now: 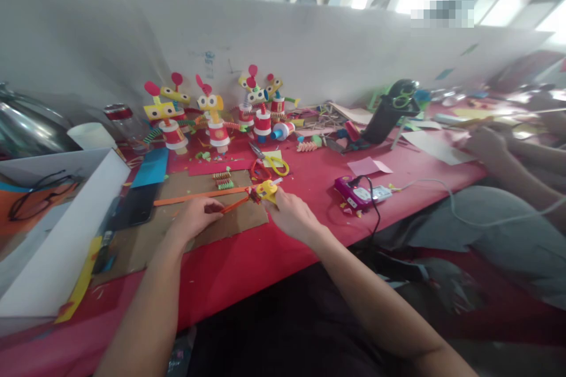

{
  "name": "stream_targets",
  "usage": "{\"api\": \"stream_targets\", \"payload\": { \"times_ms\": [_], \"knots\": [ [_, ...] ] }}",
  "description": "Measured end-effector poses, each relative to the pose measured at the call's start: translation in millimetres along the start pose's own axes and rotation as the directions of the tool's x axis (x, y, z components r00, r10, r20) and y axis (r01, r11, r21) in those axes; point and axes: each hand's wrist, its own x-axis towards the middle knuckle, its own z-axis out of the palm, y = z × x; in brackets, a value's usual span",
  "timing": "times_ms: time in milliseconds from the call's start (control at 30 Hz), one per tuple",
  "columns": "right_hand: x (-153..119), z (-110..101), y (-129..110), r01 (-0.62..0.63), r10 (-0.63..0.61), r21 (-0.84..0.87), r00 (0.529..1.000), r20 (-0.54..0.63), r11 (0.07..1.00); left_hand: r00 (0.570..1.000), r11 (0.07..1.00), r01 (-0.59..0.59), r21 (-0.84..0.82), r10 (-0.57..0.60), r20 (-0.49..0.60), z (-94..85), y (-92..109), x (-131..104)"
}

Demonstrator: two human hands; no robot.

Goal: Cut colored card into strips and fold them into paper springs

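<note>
My right hand point(292, 215) is closed around a small yellow glue gun point(266, 190), its pale stick jutting out behind. The gun's front end points left, close to an orange paper strip point(234, 205). The near end of that strip is pinched between the fingers of my left hand point(198, 218), low over a brown cardboard sheet point(234, 231). A second orange strip point(190, 196) lies flat across the cardboard. Just beyond it rest folded paper springs point(223, 179). Scissors with yellow and red handles point(276, 164) lie behind the gun.
Several paper-cup figures point(219, 132) stand along the back wall. To the left are a white box point(66, 230), a phone point(137, 203) and a metal kettle point(35, 123). A purple power strip point(354, 194) with cables sits right. Another person's hands point(490, 141) work at far right.
</note>
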Motion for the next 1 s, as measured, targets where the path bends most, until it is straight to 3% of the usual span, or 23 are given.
{"api": "stream_targets", "payload": {
  "times_ms": [200,333,433,600,700,767,800,833,867,933,1000],
  "knots": [
    [3,-10,24,-0.073,0.070,-0.056,0.996,-0.061,0.996,1.000,0.999,-0.018,0.050,0.019,-0.005,-0.1,-5,0],
    [9,-13,47,-0.160,0.144,-0.077,0.973,-0.181,0.984,0.997,0.991,-0.073,0.111,0.075,-0.016,0.3,-8,0],
    [18,-14,71,-0.242,0.199,-0.128,0.938,-0.283,0.962,0.994,0.980,-0.095,0.174,0.104,-0.041,-0.1,-2,-3],
    [31,-13,98,-0.312,0.232,-0.247,0.924,-0.305,0.917,0.988,0.968,-0.048,0.245,0.083,-0.132,-2.6,10,-8],
    [32,-10,91,-0.260,0.138,-0.244,0.895,-0.425,0.934,0.972,0.990,0.000,0.143,0.034,-0.232,-4.2,14,-9],
    [32,-3,72,-0.102,0.044,-0.104,0.890,-0.453,0.989,0.957,0.999,-0.002,0.045,0.015,-0.290,-4.5,16,-9],
    [33,2,59,0.021,-0.005,0.035,0.914,-0.407,0.999,0.949,1.000,-0.017,0.011,0.020,-0.314,-4.5,17,-10],
    [36,9,44,0.142,-0.065,0.230,0.947,-0.313,0.963,0.942,0.999,-0.034,-0.011,0.028,-0.335,-4.5,19,-10],
    [39,17,28,0.209,-0.124,0.450,0.970,-0.210,0.868,0.935,0.998,-0.051,-0.029,0.037,-0.352,-4.4,21,-11],
    [49,34,-3,0.172,-0.219,0.802,0.974,-0.052,0.573,0.928,0.994,-0.086,-0.061,0.058,-0.369,-4.4,26,-14],
    [60,48,-27,0.100,-0.238,0.932,0.971,-0.016,0.347,0.933,0.991,-0.112,-0.075,0.079,-0.351,-4.9,31,-16]
  ]
}}
